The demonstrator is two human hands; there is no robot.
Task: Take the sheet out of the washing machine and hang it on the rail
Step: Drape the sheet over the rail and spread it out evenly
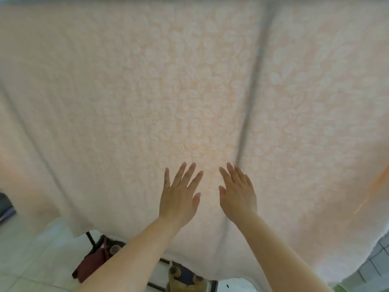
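A pale peach sheet [147, 91] with a faint white petal pattern hangs spread out in front of me and fills nearly the whole view. A grey vertical fold or shadow line runs down it right of centre. My left hand [179, 197] lies flat against the cloth with its fingers straight and spread. My right hand [237, 194] is flat on the cloth beside it, fingers straight. Neither hand holds anything. The rail is hidden at the top behind the sheet.
Under the sheet's lower edge a black rack leg [90, 239] stands on pale floor tiles [31, 260]. A dark red cloth [92, 262] and a brownish item [179, 279] sit near it. A dark object [5, 205] is at the left edge.
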